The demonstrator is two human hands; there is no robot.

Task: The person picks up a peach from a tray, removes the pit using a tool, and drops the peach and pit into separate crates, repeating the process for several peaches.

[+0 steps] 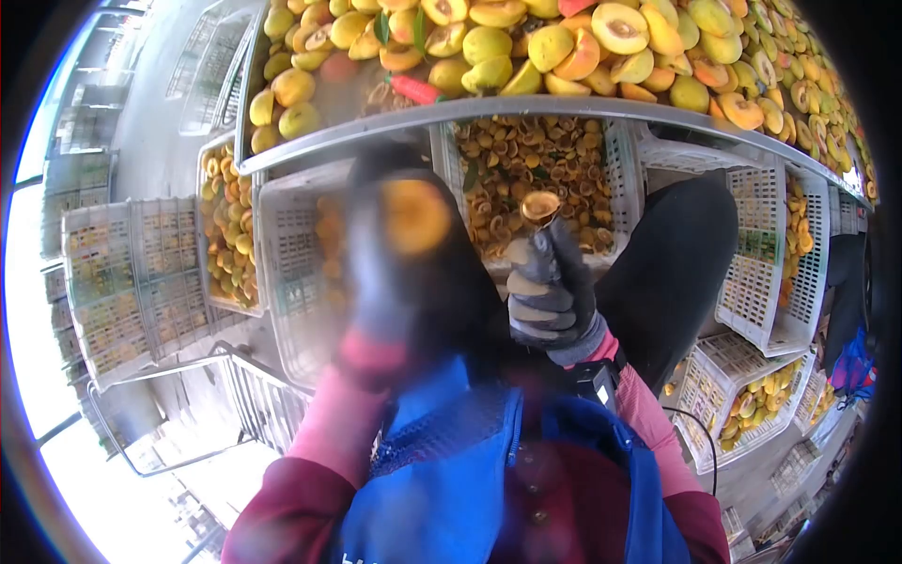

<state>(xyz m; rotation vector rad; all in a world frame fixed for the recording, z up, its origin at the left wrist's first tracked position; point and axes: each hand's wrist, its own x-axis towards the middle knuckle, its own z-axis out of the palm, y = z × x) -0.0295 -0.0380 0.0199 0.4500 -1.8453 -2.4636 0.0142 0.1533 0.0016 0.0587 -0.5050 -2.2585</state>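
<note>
My left hand (381,254), in a dark glove and smeared by motion, holds a cut peach half (414,217) with its orange inside showing. My right hand (552,293), in a grey and black glove, is closed with its thumb up. A split peach pit (540,206), brown and cupped, sits at the tips of its thumb and finger. Whether a tool handle lies inside that fist is hidden. Beneath the pit stands a white crate (624,188) full of brown pit shells (526,155). To its left, another crate (287,235) is partly covered by my left hand.
A metal-edged table (376,123) heaped with whole and halved peaches (554,47) spans the front. On it lies a red-handled object (414,89). Peach-filled crates flank both sides, such as the left crate (261,273) and right crate (700,414). A metal rail frame (258,395) stands at left.
</note>
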